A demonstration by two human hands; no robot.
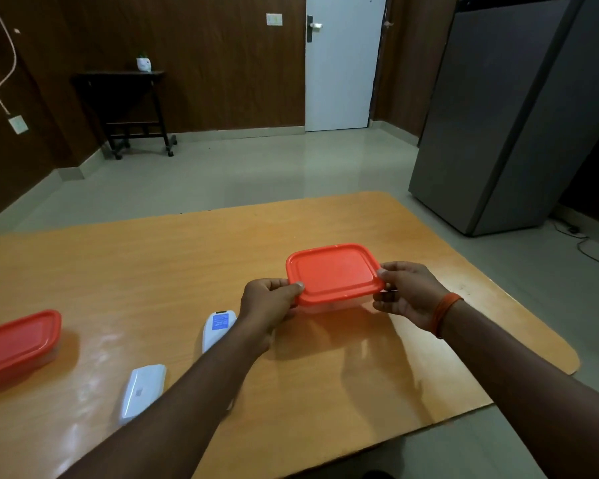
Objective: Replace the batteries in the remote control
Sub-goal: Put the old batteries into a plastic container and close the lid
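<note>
Both hands hold a clear plastic box with an orange lid (pixel 333 272) just above the wooden table (pixel 187 257). My left hand (pixel 269 302) grips its left edge, thumb on the lid rim. My right hand (pixel 408 292) grips its right edge. What the box contains is hidden by the lid. A white remote (pixel 217 327) with a blue label lies face down beside my left forearm, partly covered by it. A second white remote (pixel 142 391) lies face down nearer the front left.
Another orange-lidded box (pixel 16 344) sits at the table's left edge. Beyond the table are a tiled floor, a grey fridge (pixel 505 112) at the right, a white door (pixel 343 63), and a dark side table (pixel 128 108) on castors at the back left.
</note>
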